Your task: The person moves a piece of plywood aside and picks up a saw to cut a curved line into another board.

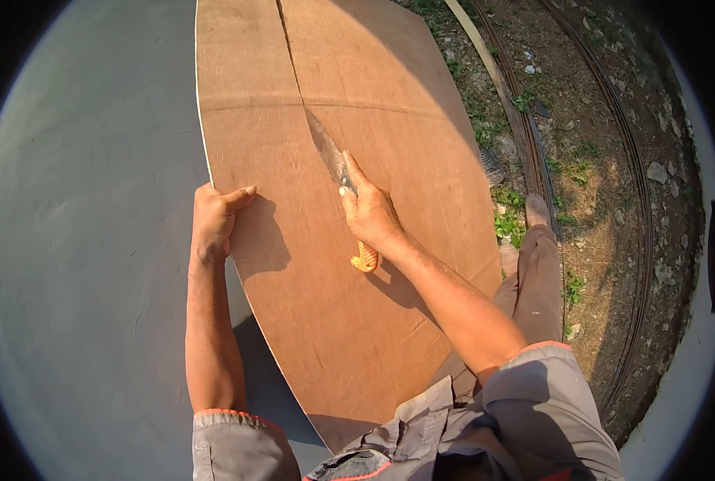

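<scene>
A large sheet of plywood [397, 184] stretches out in front of me, with a long dark cut running from its far edge toward its middle. My right hand [371, 210] is closed round a handsaw [324, 146], index finger stretched along the blade. The blade's far part sits at the near end of the cut, and the saw's yellowish handle [365, 258] sticks out below my palm. At the sheet's left edge, my left hand [215, 215] grips the plywood, thumb on top; its other fingers are mostly hidden underneath.
A smooth grey surface [93, 240] borders the sheet on the left. To the right lies rough ground [590, 264] with weeds and stones, crossed by long dark rods [634, 172] and a pale wooden strip [473, 32]. My legs and feet [538, 272] are at the sheet's right side.
</scene>
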### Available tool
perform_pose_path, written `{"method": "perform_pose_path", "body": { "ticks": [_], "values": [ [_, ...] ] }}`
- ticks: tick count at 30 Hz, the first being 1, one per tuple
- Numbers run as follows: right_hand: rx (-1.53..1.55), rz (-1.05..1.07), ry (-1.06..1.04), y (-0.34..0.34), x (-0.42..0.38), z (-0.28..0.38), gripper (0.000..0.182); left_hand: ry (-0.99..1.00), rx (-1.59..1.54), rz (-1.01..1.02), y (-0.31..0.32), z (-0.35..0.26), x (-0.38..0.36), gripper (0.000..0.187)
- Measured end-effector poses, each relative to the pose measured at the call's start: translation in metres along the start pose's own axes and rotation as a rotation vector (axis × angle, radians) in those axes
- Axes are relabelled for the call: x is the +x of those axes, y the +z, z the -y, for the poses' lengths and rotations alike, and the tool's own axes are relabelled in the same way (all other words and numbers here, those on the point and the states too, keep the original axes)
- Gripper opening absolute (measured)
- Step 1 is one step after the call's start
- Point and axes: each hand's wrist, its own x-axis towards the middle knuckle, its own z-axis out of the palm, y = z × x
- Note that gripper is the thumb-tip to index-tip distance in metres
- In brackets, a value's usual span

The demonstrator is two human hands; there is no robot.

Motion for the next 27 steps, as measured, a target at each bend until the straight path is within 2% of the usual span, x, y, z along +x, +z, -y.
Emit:
{"method": "perform_pose_path", "body": {
  "ticks": [1,3,4,6,7,9,11,14,15,17,19,21,23,25,27],
  "values": [
    [-0.003,-0.036,-0.005,0.005,0.001,0.002,0.064,-0.004,0.020,-0.008,0.001,-0.001,-0.001,0.029],
    [-0.065,0.053,0.105,-0.020,-0.060,0.003,0.065,-0.014,0.008,-0.019,0.002,0.001,-0.004,0.027],
    [-0.042,0.006,0.012,-0.034,-0.105,-0.018,0.066,-0.003,0.004,-0.024,0.004,-0.002,-0.002,0.026],
    [-0.022,-0.028,-0.089,-0.051,-0.141,-0.022,0.066,-0.002,-0.025,-0.014,0.007,-0.009,-0.005,0.026],
    [0.001,-0.009,-0.054,-0.058,-0.150,-0.019,0.067,-0.005,-0.040,0.005,0.007,-0.011,-0.009,0.026],
    [-0.053,-0.106,-0.204,-0.048,-0.128,-0.019,0.065,0.022,-0.038,0.006,0.009,-0.013,-0.011,0.025],
    [-0.043,-0.014,-0.034,-0.026,-0.058,0.005,0.064,0.044,-0.028,0.004,0.010,-0.011,-0.010,0.024],
    [-0.045,-0.044,-0.048,-0.002,-0.016,-0.001,0.064,0.056,-0.006,-0.008,0.008,-0.006,-0.001,0.024],
    [-0.069,0.032,0.035,-0.015,-0.040,0.004,0.067,0.042,-0.029,0.002,0.008,-0.005,0.000,0.025],
    [-0.069,-0.096,-0.227,-0.031,-0.122,-0.032,0.070,0.025,-0.053,0.009,0.006,-0.008,-0.002,0.026],
    [-0.037,-0.035,-0.109,-0.063,-0.170,-0.023,0.072,0.031,-0.020,0.038,0.009,-0.014,-0.011,0.024],
    [-0.031,-0.078,-0.175,-0.053,-0.152,-0.017,0.070,0.071,-0.009,0.035,0.008,-0.010,-0.011,0.024],
    [-0.042,0.009,0.002,-0.048,-0.103,0.012,0.066,0.106,-0.029,0.025,0.016,-0.016,-0.013,0.022],
    [0.000,-0.052,-0.072,-0.015,-0.042,0.003,0.066,0.098,-0.005,0.015,0.014,-0.017,-0.013,0.024],
    [0.001,-0.051,-0.064,-0.010,-0.049,-0.004,0.066,0.069,0.017,0.010,0.012,-0.015,-0.009,0.026]
  ]
}}
